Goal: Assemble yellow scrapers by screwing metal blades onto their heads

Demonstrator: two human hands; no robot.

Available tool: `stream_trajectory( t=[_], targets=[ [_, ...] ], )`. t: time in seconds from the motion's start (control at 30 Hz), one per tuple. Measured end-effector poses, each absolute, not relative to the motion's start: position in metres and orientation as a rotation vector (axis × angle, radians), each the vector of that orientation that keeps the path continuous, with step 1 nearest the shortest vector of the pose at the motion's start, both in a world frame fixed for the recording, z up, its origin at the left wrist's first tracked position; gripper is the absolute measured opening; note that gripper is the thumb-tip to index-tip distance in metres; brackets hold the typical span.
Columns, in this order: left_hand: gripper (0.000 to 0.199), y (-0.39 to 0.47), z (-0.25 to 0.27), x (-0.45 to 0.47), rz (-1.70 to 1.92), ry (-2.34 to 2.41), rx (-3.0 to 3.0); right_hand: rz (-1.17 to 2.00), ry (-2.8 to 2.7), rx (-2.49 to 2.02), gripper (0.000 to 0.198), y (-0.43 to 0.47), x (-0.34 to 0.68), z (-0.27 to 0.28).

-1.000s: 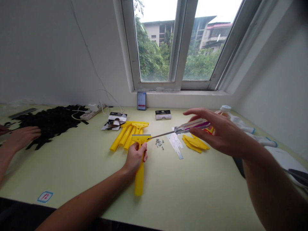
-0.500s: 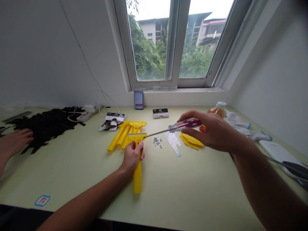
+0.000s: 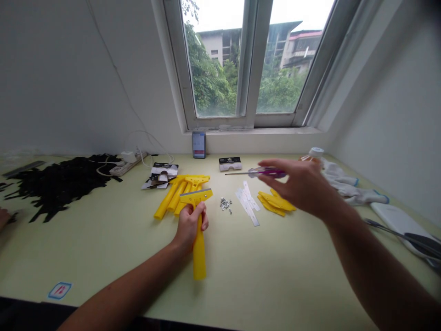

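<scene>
My left hand point(image 3: 191, 225) is closed round the neck of a yellow scraper point(image 3: 199, 257), its blade edge pointing away from me and a screw showing on its head. In my right hand point(image 3: 303, 186) is a screwdriver point(image 3: 257, 172) with a clear and purple handle, its tip pointing left and apart from the scraper. Several more yellow scrapers point(image 3: 175, 195) lie behind the held one. Right of its head are a small heap of screws and nuts point(image 3: 226, 204), some flat metal blades point(image 3: 247, 202) and a pile of yellow plastic pieces point(image 3: 275, 202).
Black strips point(image 3: 65, 184) are heaped at the left, near a power strip point(image 3: 127, 164) and another person's hand point(image 3: 3, 217). Packaging cards point(image 3: 161, 174) and a phone point(image 3: 199, 145) are at the back. Rightward are a bottle point(image 3: 314, 156), white gloves point(image 3: 358, 191) and a white case point(image 3: 396, 220).
The screwdriver tip has lifted off the scraper head and moved up and right. The scraper has tilted slightly in my left hand. The other person's hand has moved left, mostly out of view.
</scene>
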State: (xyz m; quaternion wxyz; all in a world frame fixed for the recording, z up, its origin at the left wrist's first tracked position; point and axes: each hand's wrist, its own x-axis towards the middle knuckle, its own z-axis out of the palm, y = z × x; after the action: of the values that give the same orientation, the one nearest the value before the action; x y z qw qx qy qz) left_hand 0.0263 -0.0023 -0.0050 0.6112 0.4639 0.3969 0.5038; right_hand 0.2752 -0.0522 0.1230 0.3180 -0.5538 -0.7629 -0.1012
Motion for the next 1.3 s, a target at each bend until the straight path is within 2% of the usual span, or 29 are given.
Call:
stream_trajectory(
  t=[0.13, 0.27, 0.43, 0.63, 0.77, 0.83, 1.03, 1.3],
  targets=[
    [0.029, -0.003, -0.006, 0.025, 1.18, 0.888, 1.069, -0.308, -2.22, -1.541, 0.019, -0.043, 0.216, 0.077],
    [0.028, 0.003, -0.006, 0.021, 1.214, 0.847, 1.024, -0.348, -2.47, -1.372, 0.019, -0.053, 0.17, 0.036],
    [0.027, 0.006, -0.006, 0.018, 1.219, 0.84, 0.973, -0.237, -2.655, -1.204, 0.015, -0.065, 0.15, 0.005],
    [0.033, 0.008, -0.009, 0.014, 1.022, 0.675, 0.828, 0.063, -2.726, -1.111, 0.037, -0.063, 0.159, 0.009],
    [0.031, 0.014, -0.008, 0.011, 1.061, 0.593, 0.764, 0.474, -2.67, -0.962, 0.029, -0.048, 0.185, 0.033],
    [0.026, 0.016, -0.008, 0.012, 1.105, 0.591, 0.794, 0.553, -2.55, -1.043, 0.023, -0.033, 0.201, 0.04],
    [0.017, 0.013, -0.009, 0.017, 1.074, 0.653, 0.889, 0.333, -2.245, -1.653, 0.016, 0.007, 0.229, 0.011],
    [0.031, 0.009, -0.012, 0.02, 1.109, 0.682, 0.956, 0.258, -2.176, -1.754, 0.012, 0.006, 0.217, -0.01]
  ],
)
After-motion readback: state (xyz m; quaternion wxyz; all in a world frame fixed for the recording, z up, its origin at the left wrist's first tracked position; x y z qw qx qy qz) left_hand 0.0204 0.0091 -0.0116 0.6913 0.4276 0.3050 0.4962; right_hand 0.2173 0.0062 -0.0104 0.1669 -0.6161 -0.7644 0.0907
